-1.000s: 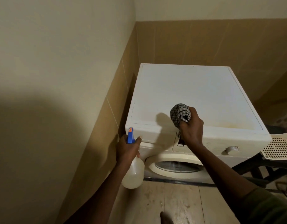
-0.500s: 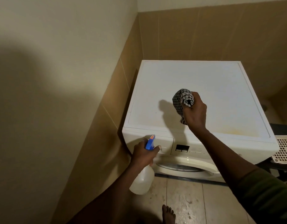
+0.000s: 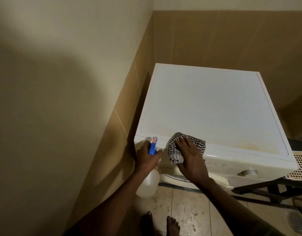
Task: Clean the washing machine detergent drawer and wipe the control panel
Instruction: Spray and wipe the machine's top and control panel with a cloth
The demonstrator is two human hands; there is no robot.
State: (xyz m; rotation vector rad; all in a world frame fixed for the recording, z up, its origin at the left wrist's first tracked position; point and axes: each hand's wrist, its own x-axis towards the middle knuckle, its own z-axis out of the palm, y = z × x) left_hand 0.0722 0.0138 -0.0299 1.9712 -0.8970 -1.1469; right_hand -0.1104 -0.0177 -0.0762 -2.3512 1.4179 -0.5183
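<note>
A white washing machine (image 3: pixel 215 106) stands in a tiled corner. My right hand (image 3: pixel 191 159) lies flat, fingers straight, on a black-and-white checked cloth (image 3: pixel 175 155) draped over the front top edge, above the control panel (image 3: pixel 216 165). My left hand (image 3: pixel 146 157) grips a translucent spray bottle (image 3: pixel 148 183) by its blue trigger head (image 3: pixel 153 145), held in front of the machine's upper left corner where the detergent drawer front sits, mostly hidden. A round dial (image 3: pixel 247 172) shows on the panel's right.
Tiled walls close in on the left and behind the machine. A white perforated basket (image 3: pixel 300 166) on a dark frame (image 3: pixel 259 188) stands at the right. Bare feet (image 3: pixel 172 225) are on the wet-looking tiled floor (image 3: pixel 186 210).
My right hand came down from above the lid and opened flat on the cloth at the front edge. The left hand with the bottle stayed near the machine's front left corner.
</note>
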